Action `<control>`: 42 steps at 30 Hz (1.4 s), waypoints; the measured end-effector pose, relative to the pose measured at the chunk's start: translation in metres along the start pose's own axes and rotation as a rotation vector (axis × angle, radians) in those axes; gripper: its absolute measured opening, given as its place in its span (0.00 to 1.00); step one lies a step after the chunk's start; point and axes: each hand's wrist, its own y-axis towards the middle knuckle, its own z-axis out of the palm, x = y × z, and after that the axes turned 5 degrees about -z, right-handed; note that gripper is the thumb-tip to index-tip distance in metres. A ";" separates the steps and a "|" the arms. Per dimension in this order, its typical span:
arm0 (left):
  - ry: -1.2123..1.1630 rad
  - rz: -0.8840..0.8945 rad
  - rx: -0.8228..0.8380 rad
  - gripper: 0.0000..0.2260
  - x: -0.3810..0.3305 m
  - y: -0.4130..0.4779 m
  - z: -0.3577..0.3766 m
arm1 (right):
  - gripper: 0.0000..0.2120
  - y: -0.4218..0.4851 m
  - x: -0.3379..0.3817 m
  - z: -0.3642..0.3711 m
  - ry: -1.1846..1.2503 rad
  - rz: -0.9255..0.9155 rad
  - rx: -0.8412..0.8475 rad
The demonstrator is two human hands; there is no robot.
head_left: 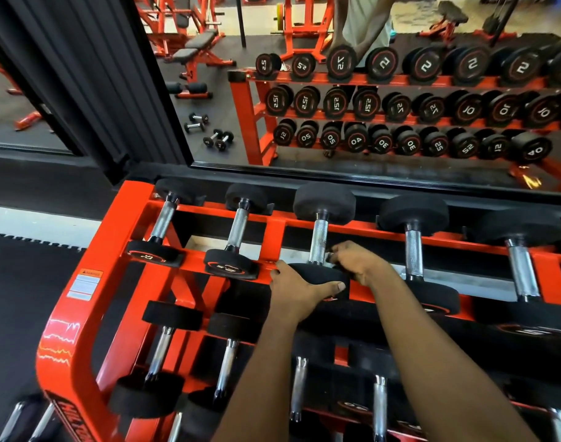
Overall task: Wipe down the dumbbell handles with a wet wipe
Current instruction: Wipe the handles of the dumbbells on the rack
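Left hand [299, 290] clasped the 3rd dumbbell's [323, 204] near head on the rack's [91, 282] top row, probably steadying it. Right hand's [357, 261] curled fingers pressed a barely visible wipe [329, 258] against its handle [319, 239] base.

Top tier. Open gap between second handle [237, 228] and third handle [318, 239], split by an orange strut [274, 242]. Gap toward fourth handle [413, 253] taken up by right hand [358, 263], curled at third handle's base. Left hand [299, 288] grips the near head [315, 272]. Mirror [215, 90] closes the rear. Lower tier under forearms: probably tight, view blocked.
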 end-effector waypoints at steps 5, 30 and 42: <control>-0.002 0.004 -0.011 0.55 0.000 0.000 0.001 | 0.16 0.002 0.016 0.003 0.239 -0.107 -0.132; 0.005 -0.003 -0.008 0.59 -0.001 -0.001 0.000 | 0.12 0.005 -0.006 0.008 -0.015 -0.070 -0.006; 0.000 0.008 0.002 0.57 0.001 0.001 0.001 | 0.12 0.005 -0.004 0.002 -0.112 -0.061 0.036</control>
